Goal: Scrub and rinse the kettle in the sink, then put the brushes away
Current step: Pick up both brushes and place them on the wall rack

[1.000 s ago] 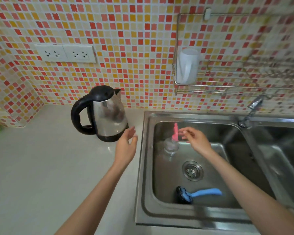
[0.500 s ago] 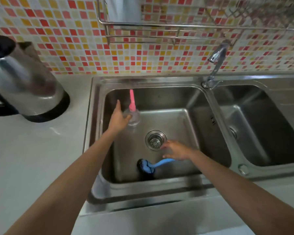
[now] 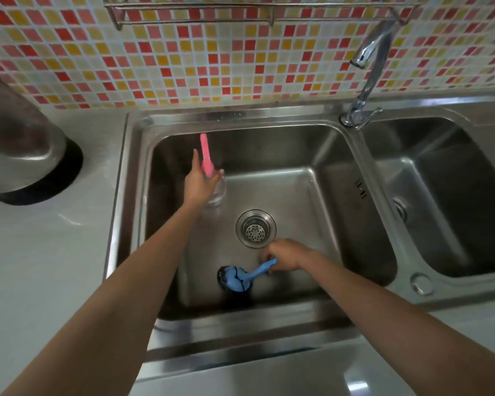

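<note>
chrome tap [image 3: 371,78] before mosaic tiles [image 3: 183,61], wire rack [image 3: 272,12] above

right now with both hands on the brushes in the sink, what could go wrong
The pink brush stands upright and the left hand holds it low, so it may tip over. The right hand pinches only the handle end of the blue brush, so its head could swing or drop onto the sink floor.

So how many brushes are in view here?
2. The pink brush stands at the back left of the left basin, held by the left hand. The blue brush lies near the front, its handle gripped by the right hand. None looks hidden.
</note>
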